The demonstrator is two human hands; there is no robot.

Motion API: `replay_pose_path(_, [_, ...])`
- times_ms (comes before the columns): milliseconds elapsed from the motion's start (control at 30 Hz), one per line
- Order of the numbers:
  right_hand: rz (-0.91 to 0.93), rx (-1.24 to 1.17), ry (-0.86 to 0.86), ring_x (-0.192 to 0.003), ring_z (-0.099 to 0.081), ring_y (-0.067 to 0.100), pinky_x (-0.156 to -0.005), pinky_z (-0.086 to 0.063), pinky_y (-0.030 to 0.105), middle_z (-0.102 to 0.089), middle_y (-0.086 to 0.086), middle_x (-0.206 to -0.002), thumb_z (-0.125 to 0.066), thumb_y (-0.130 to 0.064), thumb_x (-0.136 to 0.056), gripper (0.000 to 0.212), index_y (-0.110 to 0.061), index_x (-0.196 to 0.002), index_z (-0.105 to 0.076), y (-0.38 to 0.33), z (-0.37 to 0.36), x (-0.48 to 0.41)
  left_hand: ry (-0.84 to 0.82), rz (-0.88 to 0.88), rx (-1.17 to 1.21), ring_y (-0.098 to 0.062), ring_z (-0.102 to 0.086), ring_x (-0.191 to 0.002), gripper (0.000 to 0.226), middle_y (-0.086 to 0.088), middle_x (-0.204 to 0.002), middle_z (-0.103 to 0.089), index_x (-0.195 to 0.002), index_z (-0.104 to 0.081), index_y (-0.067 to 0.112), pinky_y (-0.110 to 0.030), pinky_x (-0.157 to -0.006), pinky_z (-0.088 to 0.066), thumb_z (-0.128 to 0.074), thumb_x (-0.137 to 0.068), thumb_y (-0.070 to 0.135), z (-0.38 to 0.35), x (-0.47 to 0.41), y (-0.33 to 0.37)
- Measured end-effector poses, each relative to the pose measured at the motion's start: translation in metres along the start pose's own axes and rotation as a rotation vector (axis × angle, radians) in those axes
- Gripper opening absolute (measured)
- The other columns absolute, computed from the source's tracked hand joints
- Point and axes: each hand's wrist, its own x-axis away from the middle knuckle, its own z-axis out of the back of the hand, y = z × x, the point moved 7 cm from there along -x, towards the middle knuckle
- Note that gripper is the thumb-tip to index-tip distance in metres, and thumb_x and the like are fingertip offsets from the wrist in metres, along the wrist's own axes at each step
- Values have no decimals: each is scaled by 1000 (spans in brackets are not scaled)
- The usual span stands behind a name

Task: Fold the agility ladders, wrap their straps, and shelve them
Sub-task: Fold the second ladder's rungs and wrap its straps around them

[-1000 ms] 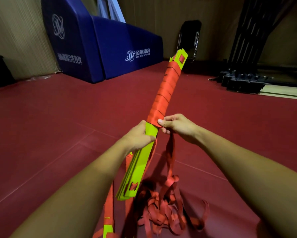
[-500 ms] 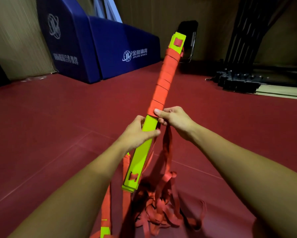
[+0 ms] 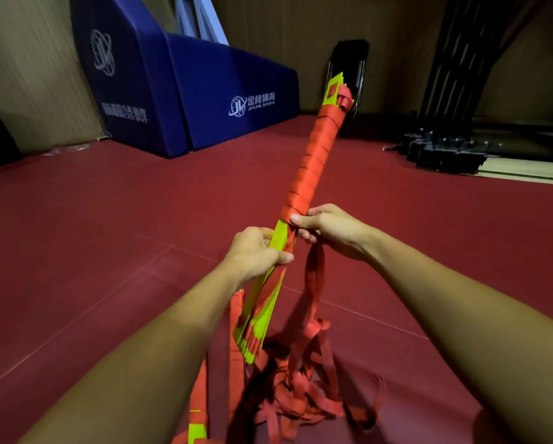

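While the left grip clenches the ladder and the right grip pinches the strap, a snagged tangle could slacken the wraps.

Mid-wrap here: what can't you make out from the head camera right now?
- Head view: the part of the rung bundle under the left hand is covered by that hand.
- Head view: the right hand curls over its own grip on the strap.
- Head view: the strap pile is tangled and cut off by the bottom edge, so the leftover length is unknown.
- No shelf is in frame.
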Motion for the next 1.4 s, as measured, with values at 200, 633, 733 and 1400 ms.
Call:
replay_pose_path(200, [40, -48, 64, -50, -40, 5, -50, -33, 14, -50, -3, -57, -64, -24, -95, 22, -5, -84, -60, 7, 11, -1, -237, -55, 235, -11, -58, -75, 22, -1, -89, -66, -108, -69, 16, -24, -74, -45, -68, -90, 3, -12, 10, 15])
replay_pose_path(633, [8, 12, 58, -52, -45, 7, -54, -33, 18, -57, -1, -58, -72, -25, -89, 30, -12, -65, -61, 17, 11, 0, -154, 50, -35, -19, -59, -72, 21, 1, -71, -61, -78, -64, 16, -29, -70, -48, -81, -74, 5, -17, 9, -13])
replay_pose_path(733, [-20, -20, 7, -51, -44, 5, -52, -33, 16, -55, -2, -59, -68, -19, -92, 27, -12, -67, -60, 22, 5, 1, -288, 80, 203, -19, -61, -76, 23, -3, -76, -63, -91, -66, 9, -31, -76, -50, -73, -79, -9, -25, 17, -18])
replay_pose_path(1400, [-39, -73, 444, -40, -34, 5, -45, -27, 19, -49, -3, -46, -80, -34, -81, 34, -9, -66, -61, 24, 17, -6, 97, -80, -691, -42, -61, -112, 66, -17, -117, -65, -113, -53, 12, -42, -87, -50, -76, -73, 60, -13, 18, 11])
